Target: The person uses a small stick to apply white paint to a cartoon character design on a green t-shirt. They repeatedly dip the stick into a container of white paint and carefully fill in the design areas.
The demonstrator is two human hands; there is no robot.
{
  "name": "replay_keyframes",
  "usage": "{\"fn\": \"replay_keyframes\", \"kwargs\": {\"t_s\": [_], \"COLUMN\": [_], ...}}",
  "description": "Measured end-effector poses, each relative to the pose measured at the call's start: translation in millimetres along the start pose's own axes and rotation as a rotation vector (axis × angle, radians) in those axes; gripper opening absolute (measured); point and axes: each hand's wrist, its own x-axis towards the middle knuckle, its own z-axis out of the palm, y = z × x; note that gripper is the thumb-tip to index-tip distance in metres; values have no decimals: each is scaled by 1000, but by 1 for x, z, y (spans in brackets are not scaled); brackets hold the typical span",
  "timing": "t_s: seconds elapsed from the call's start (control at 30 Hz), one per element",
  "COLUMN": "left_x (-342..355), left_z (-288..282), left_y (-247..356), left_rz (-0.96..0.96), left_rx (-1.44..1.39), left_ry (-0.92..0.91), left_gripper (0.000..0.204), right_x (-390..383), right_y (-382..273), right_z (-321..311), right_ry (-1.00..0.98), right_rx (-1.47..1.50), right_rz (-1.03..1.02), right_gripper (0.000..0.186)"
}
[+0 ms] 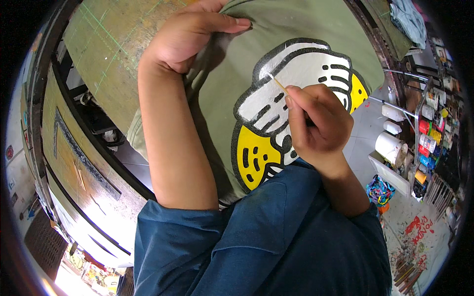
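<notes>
Grey tiles (351, 147) underlie scuffed table (106, 42): left hand (185, 37) clutches cloth (301, 19), right hand (322, 122) pinches stick (280, 85).

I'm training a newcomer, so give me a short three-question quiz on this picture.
1. Which hand holds the thin tan wooden stick?
2. True or false: its tip is over a yellow part of the black-outlined cartoon print on the olive-green fabric.
3. The left hand touches: A, the white cylindrical bucket; B, the fabric; C, the dark-blue shirt.
Key: 1, right hand; 2, false, it is over white; 3, B.
</notes>
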Motion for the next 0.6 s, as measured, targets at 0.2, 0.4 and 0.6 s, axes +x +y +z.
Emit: {"fn": "replay_keyframes", "kwargs": {"t_s": [0.2,0.4,0.6], "left_x": [12,9,11], "left_z": [-30,-23,-27], "left_y": [-11,-11,-11], "left_rz": [125,123,101], "left_rx": [52,45,31], "left_ry": [35,64,21], "left_gripper": [37,39,43], "right_x": [7,4,8], "right_y": [4,6,2], "right_z": [-5,-1,-5], "right_ry": [-80,-29,-19], "right_rx": [-23,-25,8], "right_rz": [-25,-11,27], "right_gripper": [23,24,22]}}
